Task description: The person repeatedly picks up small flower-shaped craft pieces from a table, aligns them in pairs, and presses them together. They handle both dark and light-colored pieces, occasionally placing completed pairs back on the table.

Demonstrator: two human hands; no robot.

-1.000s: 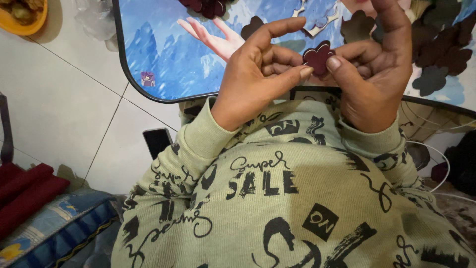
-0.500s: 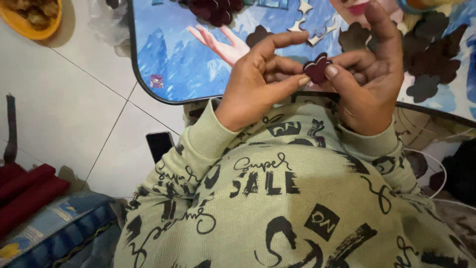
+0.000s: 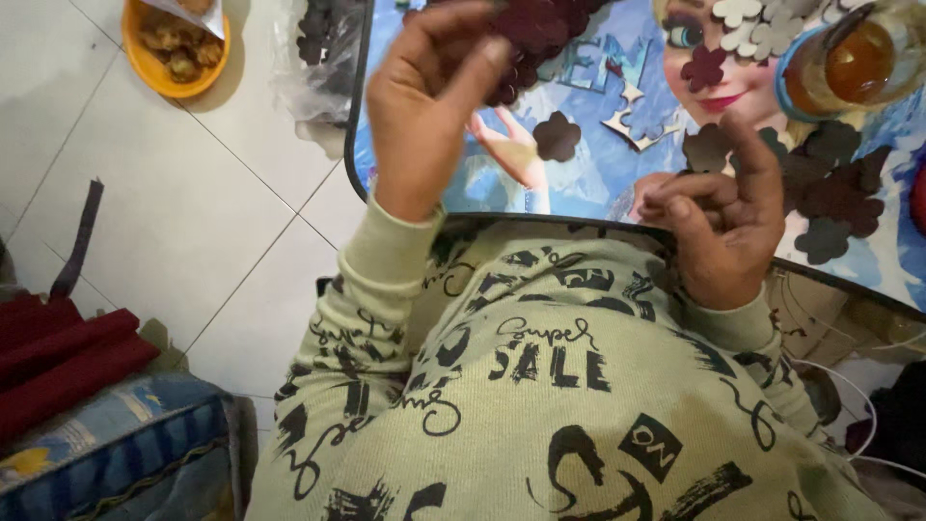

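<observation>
Head view is showing the right hand (image 3: 719, 232) curling loosely near the tray edge (image 3: 359, 145), seemingly holding nothing. Farther out, the left hand (image 3: 424, 106) is reaching with thumb and fingers narrowly apart toward the dark flower pile (image 3: 540, 29), lying just beyond its fingertips.
</observation>
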